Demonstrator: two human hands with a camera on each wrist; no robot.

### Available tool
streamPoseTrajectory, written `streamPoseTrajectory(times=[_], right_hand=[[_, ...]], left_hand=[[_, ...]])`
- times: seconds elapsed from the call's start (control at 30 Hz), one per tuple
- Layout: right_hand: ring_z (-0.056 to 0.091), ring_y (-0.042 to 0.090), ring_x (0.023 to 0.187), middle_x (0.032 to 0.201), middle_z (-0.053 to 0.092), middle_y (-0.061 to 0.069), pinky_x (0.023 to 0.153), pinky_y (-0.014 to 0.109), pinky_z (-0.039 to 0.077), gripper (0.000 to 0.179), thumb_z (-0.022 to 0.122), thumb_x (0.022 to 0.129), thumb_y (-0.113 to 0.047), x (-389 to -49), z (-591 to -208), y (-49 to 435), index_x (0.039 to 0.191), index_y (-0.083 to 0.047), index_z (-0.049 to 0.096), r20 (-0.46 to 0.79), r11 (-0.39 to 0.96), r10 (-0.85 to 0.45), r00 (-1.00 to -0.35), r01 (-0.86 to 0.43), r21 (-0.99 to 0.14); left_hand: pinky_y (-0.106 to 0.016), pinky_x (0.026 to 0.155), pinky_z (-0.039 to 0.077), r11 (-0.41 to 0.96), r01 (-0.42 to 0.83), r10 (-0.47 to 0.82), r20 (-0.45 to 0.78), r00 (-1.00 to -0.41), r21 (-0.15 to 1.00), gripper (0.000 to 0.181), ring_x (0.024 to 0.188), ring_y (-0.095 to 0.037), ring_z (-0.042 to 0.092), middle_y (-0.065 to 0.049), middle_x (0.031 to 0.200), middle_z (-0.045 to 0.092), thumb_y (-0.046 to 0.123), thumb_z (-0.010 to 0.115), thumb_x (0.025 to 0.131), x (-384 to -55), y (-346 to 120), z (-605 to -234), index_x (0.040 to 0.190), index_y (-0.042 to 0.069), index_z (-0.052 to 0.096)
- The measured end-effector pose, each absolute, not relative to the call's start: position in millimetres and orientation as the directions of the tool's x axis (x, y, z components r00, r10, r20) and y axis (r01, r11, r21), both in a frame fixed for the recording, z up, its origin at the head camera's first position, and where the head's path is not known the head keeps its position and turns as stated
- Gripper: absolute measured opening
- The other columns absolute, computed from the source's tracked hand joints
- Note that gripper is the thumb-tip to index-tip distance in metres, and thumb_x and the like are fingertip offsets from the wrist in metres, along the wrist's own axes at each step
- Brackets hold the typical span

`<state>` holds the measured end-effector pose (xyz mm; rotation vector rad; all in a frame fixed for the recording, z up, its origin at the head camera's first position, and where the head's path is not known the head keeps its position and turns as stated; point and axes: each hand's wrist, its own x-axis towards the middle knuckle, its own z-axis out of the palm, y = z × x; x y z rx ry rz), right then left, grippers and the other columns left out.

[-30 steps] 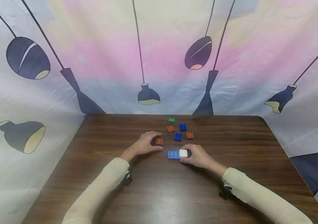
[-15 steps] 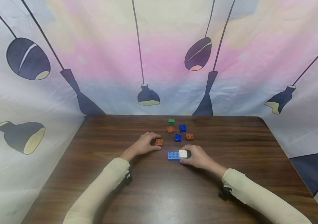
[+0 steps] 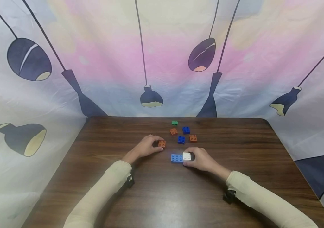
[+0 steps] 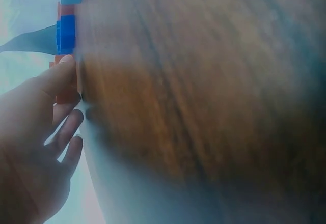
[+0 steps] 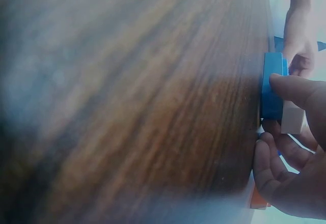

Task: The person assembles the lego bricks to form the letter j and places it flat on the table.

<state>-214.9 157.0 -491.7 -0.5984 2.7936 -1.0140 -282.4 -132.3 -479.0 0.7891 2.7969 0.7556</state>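
An orange toy building brick sits between the thumb and index finger of my left hand, which pinches it on the table. In the left wrist view the thumb lies against that orange brick. My right hand grips a light blue brick by its right end, where a smaller white brick is stacked on top. The right wrist view shows the thumb pressed to the side of the light blue brick, the white brick above it.
Beyond the hands lie two dark blue bricks, two more orange bricks and a small green brick. The brown wooden table ends at a curtain printed with lamps.
My left thumb and index finger have closed in from around the orange brick onto its sides. My right hand and the light blue and white bricks stay where they were.
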Motion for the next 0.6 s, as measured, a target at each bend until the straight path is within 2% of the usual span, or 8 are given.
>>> streamPoseTrajectory(times=[0.4, 0.6], right_hand=[[0.061, 0.009, 0.087, 0.100, 0.070, -0.005, 0.077, 0.033, 0.053, 0.035, 0.087, 0.082, -0.025, -213, -488, 155, 0.112, -0.013, 0.072, 0.006, 0.712, -0.382, -0.924, -0.299, -0.635], [0.062, 0.010, 0.090, 0.102, 0.070, -0.004, 0.080, 0.035, 0.054, 0.035, 0.087, 0.083, -0.025, -213, -488, 155, 0.112, -0.013, 0.072, 0.001, 0.711, -0.377, -0.926, -0.291, -0.640]], left_hand=[[-0.048, 0.107, 0.047, 0.692, 0.446, 0.537, 0.009, -0.844, 0.568, 0.052, 0.128, -0.025, 0.060, -0.004, 0.134, 0.068, 0.037, 0.076, 0.093, -275, -131, -472, 0.139, 0.017, 0.064], [-0.051, 0.108, 0.045, 0.700, 0.447, 0.537, 0.002, -0.843, 0.557, 0.052, 0.128, -0.026, 0.059, -0.003, 0.132, 0.068, 0.042, 0.076, 0.092, -266, -127, -468, 0.137, 0.018, 0.066]])
